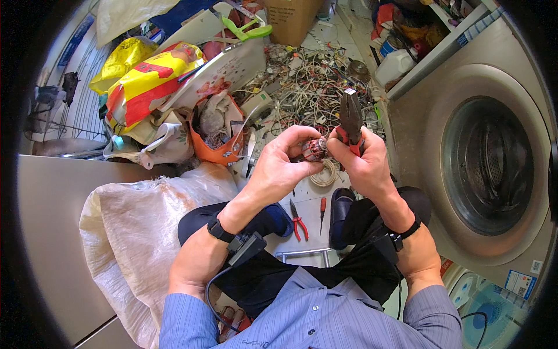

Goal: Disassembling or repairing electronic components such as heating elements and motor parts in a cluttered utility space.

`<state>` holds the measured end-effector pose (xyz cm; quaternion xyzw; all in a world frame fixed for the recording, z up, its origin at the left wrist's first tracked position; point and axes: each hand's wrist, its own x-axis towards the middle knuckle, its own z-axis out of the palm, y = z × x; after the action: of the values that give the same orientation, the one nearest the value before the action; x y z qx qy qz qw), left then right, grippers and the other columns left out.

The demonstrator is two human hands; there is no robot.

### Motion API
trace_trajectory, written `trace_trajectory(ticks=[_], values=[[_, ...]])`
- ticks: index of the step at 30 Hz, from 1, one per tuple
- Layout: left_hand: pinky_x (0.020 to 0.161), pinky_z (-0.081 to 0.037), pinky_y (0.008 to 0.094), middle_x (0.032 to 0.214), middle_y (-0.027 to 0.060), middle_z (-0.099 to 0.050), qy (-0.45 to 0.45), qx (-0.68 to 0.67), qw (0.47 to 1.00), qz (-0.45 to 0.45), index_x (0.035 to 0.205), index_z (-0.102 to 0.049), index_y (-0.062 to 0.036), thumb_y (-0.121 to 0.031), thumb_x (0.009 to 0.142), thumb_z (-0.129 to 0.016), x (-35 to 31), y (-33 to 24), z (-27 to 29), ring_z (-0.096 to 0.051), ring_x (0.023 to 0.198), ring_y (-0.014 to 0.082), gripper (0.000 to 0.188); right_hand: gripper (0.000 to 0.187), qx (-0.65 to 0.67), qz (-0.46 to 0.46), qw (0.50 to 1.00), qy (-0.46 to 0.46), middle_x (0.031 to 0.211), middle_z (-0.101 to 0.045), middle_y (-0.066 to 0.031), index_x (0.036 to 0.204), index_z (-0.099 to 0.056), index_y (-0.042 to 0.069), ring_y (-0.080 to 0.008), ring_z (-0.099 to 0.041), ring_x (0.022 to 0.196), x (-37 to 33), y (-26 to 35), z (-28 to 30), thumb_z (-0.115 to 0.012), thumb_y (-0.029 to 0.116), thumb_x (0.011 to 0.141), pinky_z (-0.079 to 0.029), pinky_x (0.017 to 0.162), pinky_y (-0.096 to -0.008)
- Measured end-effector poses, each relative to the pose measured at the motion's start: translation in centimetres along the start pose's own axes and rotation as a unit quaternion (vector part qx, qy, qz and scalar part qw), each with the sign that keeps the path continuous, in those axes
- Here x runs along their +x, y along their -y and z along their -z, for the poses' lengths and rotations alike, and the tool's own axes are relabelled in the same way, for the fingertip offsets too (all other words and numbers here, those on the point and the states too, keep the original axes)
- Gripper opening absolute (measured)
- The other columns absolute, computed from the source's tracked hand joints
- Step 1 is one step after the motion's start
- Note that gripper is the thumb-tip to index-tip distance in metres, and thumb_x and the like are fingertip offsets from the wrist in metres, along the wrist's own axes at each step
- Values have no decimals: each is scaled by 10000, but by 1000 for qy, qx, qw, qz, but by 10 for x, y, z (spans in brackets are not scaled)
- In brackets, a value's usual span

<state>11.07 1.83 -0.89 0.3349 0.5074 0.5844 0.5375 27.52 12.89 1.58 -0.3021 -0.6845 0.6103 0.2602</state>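
Note:
Between the thumb and fingers of my left hand [283,161] is a small motor armature [314,149], reddish windings with pale metal segments. My right hand [365,166] is closed around the red handles of a pair of pliers [351,114], whose dark jaws point away from me. The right thumb and fingertips come close to the armature's end; whether they pinch it or a wire from it cannot be made out. Below the hands a coil of cream cable [324,173] lies on the floor. Red-handled long-nose pliers [298,221] and a red-handled screwdriver [322,215] rest between my feet.
A heap of tangled wires and scrap [317,81] covers the floor ahead. An orange bucket [218,152] of scrap stands left of it, near a yellow-red bag [152,84]. A white woven sack [136,232] lies at my left; a washing machine [424,122] stands at right.

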Motion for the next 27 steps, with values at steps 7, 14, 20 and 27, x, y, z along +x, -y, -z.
trace_trajectory(ticks=[7, 14, 20, 27], values=[[736, -552, 236, 1013, 28, -716, -44, 75, 996, 2, 1247, -603, -22, 17, 832, -797, -2, 2, -5, -680, 834, 70, 460, 116, 34, -17, 999, -10, 770, -577, 43, 945, -644, 23, -51, -493, 713, 2, -6, 0, -706, 121, 946, -426, 644, -246], [682, -560, 258, 985, 77, -722, -35, -27, 997, 64, 1270, -598, 32, -32, 865, -801, -3, -7, -2, -700, 792, 122, 458, 111, 107, -82, 990, 30, 807, -624, 36, 965, -660, 23, -51, -538, 727, 3, -12, 2, -713, 117, 939, -434, 645, -241], [738, -593, 300, 1021, 123, -731, 0, -117, 989, 87, 1382, -569, 37, -15, 883, -758, -4, -1, 7, -734, 847, 193, 536, 123, 87, -84, 992, 31, 812, -630, 29, 970, -669, 26, -55, -548, 732, 1, -12, 1, -728, 126, 928, -437, 652, -242], [808, -613, 339, 1198, 148, -709, 19, -241, 962, 126, 1375, -569, 65, -59, 956, -657, 1, 1, 9, -750, 986, 266, 446, 129, 85, -87, 992, 18, 785, -620, 32, 920, -653, 37, -54, -530, 707, 6, -23, 1, -710, 150, 945, -422, 631, -248]])
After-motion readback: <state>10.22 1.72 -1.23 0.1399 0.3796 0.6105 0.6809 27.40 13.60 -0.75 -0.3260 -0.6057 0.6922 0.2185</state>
